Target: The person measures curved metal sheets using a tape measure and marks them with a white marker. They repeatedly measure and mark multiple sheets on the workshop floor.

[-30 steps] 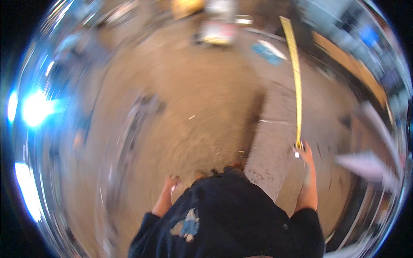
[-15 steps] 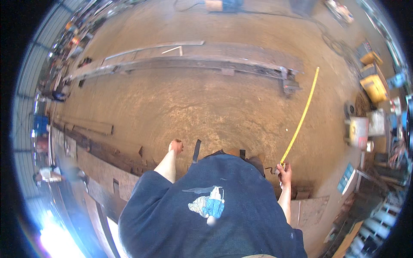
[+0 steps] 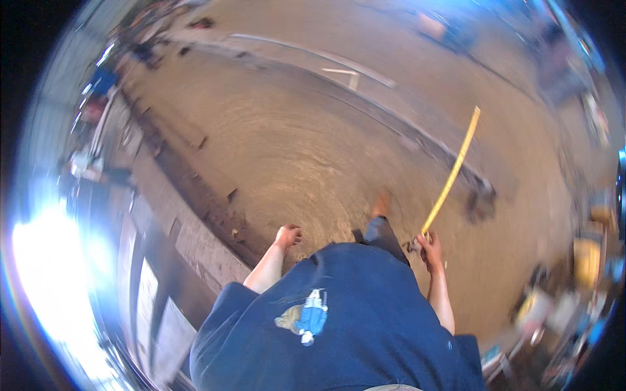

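Observation:
My right hand point(image 3: 430, 251) is closed round the case of a tape measure point(image 3: 427, 234). Its yellow blade point(image 3: 452, 176) is drawn out, slanting up and away to the right above the floor with a slight bend. The small case is mostly hidden by my fingers. My left hand point(image 3: 289, 235) hangs in front of my body, fingers loosely curled in, with nothing seen in it. One of my legs, with a brown boot point(image 3: 381, 204), shows forward between the two hands.
A long steel beam point(image 3: 404, 120) lies ahead, with a pale angled piece point(image 3: 353, 79) beside it. Heavy steel plates point(image 3: 202, 251) run along my left. A yellow container point(image 3: 586, 262) and blurred buckets stand at the right. Bright glare point(image 3: 59, 274) fills the lower left.
My view has turned to the right, so the beam now slants across it and the floor is blurred. A booted leg has come forward. The tape stays drawn out in my right hand.

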A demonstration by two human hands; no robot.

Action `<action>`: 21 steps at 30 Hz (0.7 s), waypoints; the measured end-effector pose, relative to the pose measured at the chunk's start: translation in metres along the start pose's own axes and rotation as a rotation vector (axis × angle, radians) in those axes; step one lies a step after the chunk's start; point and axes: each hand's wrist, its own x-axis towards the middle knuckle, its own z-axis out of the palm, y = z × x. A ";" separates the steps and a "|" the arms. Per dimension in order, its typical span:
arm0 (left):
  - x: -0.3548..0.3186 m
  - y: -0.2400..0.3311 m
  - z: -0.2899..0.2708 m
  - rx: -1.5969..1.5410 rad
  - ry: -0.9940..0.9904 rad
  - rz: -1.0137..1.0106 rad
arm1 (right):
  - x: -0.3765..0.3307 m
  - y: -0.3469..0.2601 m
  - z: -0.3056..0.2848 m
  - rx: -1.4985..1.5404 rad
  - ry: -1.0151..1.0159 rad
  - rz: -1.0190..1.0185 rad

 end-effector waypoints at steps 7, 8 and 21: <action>0.001 0.123 0.019 0.341 0.099 0.143 | 0.165 -0.086 0.023 -0.087 -0.164 -0.026; 0.000 0.139 0.020 0.245 0.140 0.140 | 0.187 -0.102 0.029 -0.167 -0.157 -0.020; 0.088 0.262 -0.043 -0.343 0.239 0.072 | 0.376 -0.278 0.233 -0.330 -0.494 -0.317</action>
